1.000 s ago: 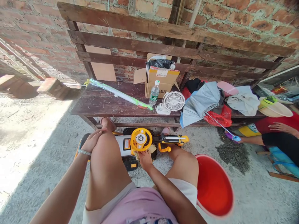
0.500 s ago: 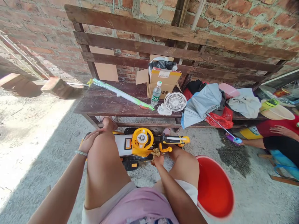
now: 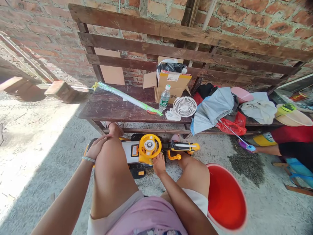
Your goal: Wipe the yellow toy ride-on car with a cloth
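A yellow, white and black toy ride-on vehicle (image 3: pixel 127 150) stands between my legs. It has a yellow steering wheel (image 3: pixel 150 146) and, to the right, a black and yellow arm (image 3: pixel 182 146) with a yellow lever (image 3: pixel 174 156). My right hand (image 3: pixel 158 164) presses on the near side of the body just under the wheel, fingers bent over it. The crumpled brown cloth that it held a moment ago is hidden beneath it. My left hand (image 3: pixel 96 147), with a beaded bracelet at the wrist, lies flat and open on my left knee.
A red bucket (image 3: pixel 227 195) stands by my right leg. On the wooden bench (image 3: pixel 107 107) are a water bottle (image 3: pixel 164 98), a carton (image 3: pixel 171 88), a small fan (image 3: pixel 185 106) and a folded umbrella (image 3: pixel 212 109). Another person's leg (image 3: pixel 267 150) shows at right.
My right hand has moved slightly left and up, from beside the lever to below the steering wheel. The cloth has gone out of sight under it. My left hand still rests on the knee.
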A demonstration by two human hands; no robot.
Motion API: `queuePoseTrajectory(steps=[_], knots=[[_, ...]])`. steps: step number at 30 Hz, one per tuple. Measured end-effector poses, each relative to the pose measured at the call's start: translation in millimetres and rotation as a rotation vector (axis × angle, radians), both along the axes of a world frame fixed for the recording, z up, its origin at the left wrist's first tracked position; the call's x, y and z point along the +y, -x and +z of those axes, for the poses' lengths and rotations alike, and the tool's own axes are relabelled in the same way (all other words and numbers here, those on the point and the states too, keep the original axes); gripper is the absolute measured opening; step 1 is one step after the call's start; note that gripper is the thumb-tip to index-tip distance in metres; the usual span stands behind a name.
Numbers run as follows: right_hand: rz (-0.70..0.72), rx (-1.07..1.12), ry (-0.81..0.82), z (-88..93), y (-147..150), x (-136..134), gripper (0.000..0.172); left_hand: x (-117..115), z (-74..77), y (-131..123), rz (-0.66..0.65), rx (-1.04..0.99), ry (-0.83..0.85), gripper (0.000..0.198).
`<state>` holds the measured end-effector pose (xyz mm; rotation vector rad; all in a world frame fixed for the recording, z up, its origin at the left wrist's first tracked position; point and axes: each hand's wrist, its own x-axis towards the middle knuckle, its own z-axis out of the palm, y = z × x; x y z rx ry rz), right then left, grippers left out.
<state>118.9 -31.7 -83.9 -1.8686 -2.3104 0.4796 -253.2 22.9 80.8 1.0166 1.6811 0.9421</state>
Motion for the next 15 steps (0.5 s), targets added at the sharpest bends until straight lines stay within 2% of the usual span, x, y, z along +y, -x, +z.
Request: queuePoseTrajectory(steps=[3,7,10,15], knots=[[0.001,-0.021,0.008,11.0,2,15,0.068,0,-1.8,3,0.026,-0.075,0.004,0.054],[0.005,-0.037,0.078,17.5,30,25,0.062,0,-0.1,3,0.043,-0.116,0.000,0.049],[0.000,-0.045,0.107,21.9,43,26,0.058,1,1.4,1,0.063,-0.089,0.012,0.048],[0.089,-0.023,0.104,28.0,39,16,0.058,3,1.1,-1,0.060,-0.087,0.003,0.054]])
